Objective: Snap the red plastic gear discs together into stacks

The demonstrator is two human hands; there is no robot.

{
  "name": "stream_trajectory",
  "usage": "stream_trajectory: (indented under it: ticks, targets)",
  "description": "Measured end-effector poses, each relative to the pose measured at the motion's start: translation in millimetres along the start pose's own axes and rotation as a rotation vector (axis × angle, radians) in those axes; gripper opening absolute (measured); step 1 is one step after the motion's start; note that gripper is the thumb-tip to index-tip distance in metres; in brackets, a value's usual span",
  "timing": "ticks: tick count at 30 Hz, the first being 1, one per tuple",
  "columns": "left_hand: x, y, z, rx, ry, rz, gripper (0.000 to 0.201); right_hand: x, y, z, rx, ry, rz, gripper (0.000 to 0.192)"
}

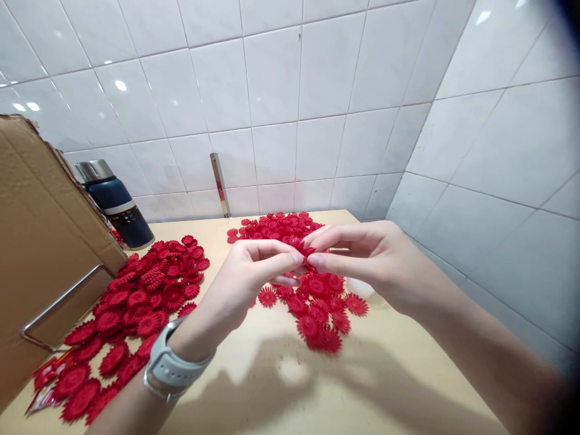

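Meeting above the counter [240, 368], the left hand [244, 272] and the right hand [374, 257] come together fingertip to fingertip, both pinching a red toothed piece [304, 246] between them. The piece is held up off the surface near the middle of the view, and the fingers hide much of it, so its exact angle is hard to tell. The left forearm slants up from the bottom edge, a pale wristband [179, 362] around its wrist, with the thumb stretched toward the right and the index finger bent above it. The right forearm rises from the lower right corner, its wrist slightly arched, and its thumb points left beneath the curved index finger. Beyond and below the fingertips lies a scattered heap of similar red pieces [319, 314], well apart from a larger red pile [154, 296] left of the left wrist. That pile lies beside a cardboard box [40, 223], while a dark blue bottle [120, 205] stands behind it, near the tiled wall [272, 78].
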State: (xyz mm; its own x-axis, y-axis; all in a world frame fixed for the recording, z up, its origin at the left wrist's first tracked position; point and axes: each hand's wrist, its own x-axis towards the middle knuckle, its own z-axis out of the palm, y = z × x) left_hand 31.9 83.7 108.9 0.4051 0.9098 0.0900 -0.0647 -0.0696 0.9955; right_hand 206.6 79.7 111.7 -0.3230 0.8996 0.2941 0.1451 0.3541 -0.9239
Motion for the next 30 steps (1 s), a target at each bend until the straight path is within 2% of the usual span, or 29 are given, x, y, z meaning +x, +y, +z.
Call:
stream_trajectory:
  ticks: [6, 17, 19, 25, 30]
  targets:
    - [1.1, -0.9, 3.6, 0.118, 0.067, 0.074, 0.013, 0.2, -1.1, 3.4, 0.068, 0.017, 0.059, 0.009]
    - [-1.9, -1.2, 5.7, 0.625, 0.13, 0.15, 0.014, 10.7, 14.8, -5.7, 0.137, 0.032, 0.19, 0.007]
    - [-0.5, -2.0, 3.4, 0.722, 0.151, 0.15, 0.014, 11.9, 17.0, -8.1, 0.122, 0.053, 0.198, 0.007]
    - [10.7, -10.1, -5.5, 1.139, 0.317, 0.143, 0.014, 14.4, 21.3, -10.0, -0.04, 0.122, 0.179, 0.008]
    - [24.5, -23.2, -20.5, 1.248, 0.358, 0.091, 0.021, 18.3, 23.6, -7.9, -0.163, 0.105, 0.178, 0.008]
